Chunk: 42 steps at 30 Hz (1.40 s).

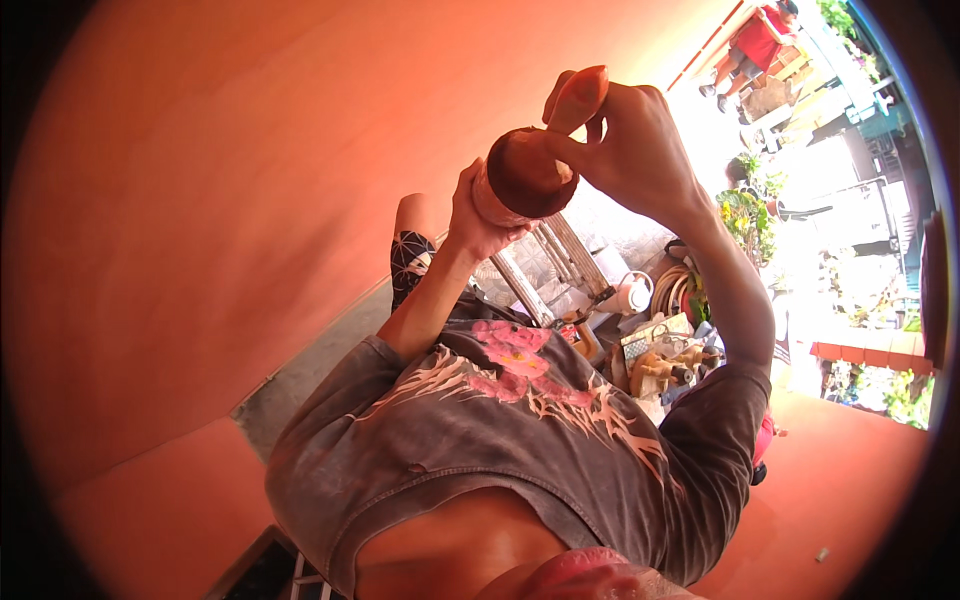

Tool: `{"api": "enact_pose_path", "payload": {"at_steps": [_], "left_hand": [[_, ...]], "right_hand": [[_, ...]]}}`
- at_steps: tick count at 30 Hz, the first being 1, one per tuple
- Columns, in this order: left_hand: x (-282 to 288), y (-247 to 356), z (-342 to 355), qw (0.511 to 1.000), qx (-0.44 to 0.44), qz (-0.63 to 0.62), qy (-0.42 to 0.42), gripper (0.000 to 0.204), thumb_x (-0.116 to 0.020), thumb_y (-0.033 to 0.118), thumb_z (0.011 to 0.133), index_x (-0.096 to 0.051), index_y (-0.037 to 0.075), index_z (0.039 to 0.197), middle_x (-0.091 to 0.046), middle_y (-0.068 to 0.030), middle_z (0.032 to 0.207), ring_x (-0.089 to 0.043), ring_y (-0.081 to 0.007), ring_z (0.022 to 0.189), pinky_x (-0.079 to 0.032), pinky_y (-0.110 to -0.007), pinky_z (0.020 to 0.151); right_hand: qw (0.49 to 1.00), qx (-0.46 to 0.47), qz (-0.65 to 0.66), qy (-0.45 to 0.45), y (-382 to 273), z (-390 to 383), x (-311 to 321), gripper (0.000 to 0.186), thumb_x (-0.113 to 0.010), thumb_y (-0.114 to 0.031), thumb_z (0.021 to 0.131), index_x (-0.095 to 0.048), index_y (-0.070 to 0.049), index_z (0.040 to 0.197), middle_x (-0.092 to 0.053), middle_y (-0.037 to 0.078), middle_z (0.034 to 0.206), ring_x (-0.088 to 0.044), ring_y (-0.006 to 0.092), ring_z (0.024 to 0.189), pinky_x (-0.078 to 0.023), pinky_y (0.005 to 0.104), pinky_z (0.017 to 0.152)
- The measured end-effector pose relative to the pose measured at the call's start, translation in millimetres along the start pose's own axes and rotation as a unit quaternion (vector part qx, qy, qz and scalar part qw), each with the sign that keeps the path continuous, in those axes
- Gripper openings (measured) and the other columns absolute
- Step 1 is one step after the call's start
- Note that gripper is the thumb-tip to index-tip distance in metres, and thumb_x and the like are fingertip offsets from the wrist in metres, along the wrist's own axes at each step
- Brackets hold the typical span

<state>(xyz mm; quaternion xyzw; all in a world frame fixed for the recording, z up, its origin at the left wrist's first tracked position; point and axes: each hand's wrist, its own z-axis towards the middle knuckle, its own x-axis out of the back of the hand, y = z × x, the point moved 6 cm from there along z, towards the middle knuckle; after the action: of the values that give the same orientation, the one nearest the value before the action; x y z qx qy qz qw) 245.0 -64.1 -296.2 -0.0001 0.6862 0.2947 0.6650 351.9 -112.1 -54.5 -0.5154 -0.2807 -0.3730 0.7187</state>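
Up high, against a backdrop of orange wall: gripping a round cup by its side in the left hand, with fingers well curled and the dark mouth facing the camera. Pinching a flat, leaf-shaped spoon, or maybe a scraper, hard to call, between thumb and bent fingers of the right hand, right by the cup's upper right edge. Looks like the scooping or scraping stage, at a guess! Calls for a steady left grip and a careful turn of the right wrist. Showing inside the cup: a pale patch near the right edge, impossible to identify. Hidden: some left fingertips behind the cup, plus the spoon's lower end behind the right thumb; can't tell whether touching the rim. Lower down, a jumble around a ladder, too tangled to sort. Far upper right, a person in red, small amid glare.
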Motion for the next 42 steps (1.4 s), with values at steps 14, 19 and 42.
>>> {"api": "enact_pose_path", "payload": {"at_steps": [14,19,42], "left_hand": [[-16,1,0,0.994,-0.046,-0.052,0.079,0.066,-0.03,0.064,0.1,-0.052,0.008,0.128,-0.065,-0.0179,0.091,-0.061,-0.0236,0.053,-0.049,-0.027,0.039],[-24,3,-2,0.99,-0.053,-0.053,0.122,0.068,-0.03,0.065,0.099,-0.051,0.007,0.128,-0.064,-0.0192,0.089,-0.061,-0.0227,0.051,-0.047,-0.027,0.038],[3,-19,3,0.997,-0.022,-0.036,0.065,0.06,-0.044,0.061,0.093,-0.062,0.012,0.122,-0.071,-0.0085,0.102,-0.07,-0.0244,0.079,-0.053,-0.032,0.051]], "right_hand": [[0.994,0.082,-0.066,-0.02,-11,-2,-36,0.025,-0.075,-0.025,0.084,-0.055,-0.009,0.084,-0.062,0.01,0.066,-0.063,0.0331,0.069,-0.049,0.0472,0.065],[0.994,0.07,-0.074,-0.031,-12,1,-34,0.025,-0.074,-0.025,0.085,-0.054,-0.01,0.084,-0.062,0.01,0.066,-0.063,0.0337,0.07,-0.048,0.0476,0.065],[0.988,0.084,-0.121,-0.033,-35,2,-5,0.017,-0.065,-0.008,0.084,-0.056,-0.004,0.096,-0.064,0.014,0.078,-0.064,0.0349,0.07,-0.051,0.0433,0.065]]}}
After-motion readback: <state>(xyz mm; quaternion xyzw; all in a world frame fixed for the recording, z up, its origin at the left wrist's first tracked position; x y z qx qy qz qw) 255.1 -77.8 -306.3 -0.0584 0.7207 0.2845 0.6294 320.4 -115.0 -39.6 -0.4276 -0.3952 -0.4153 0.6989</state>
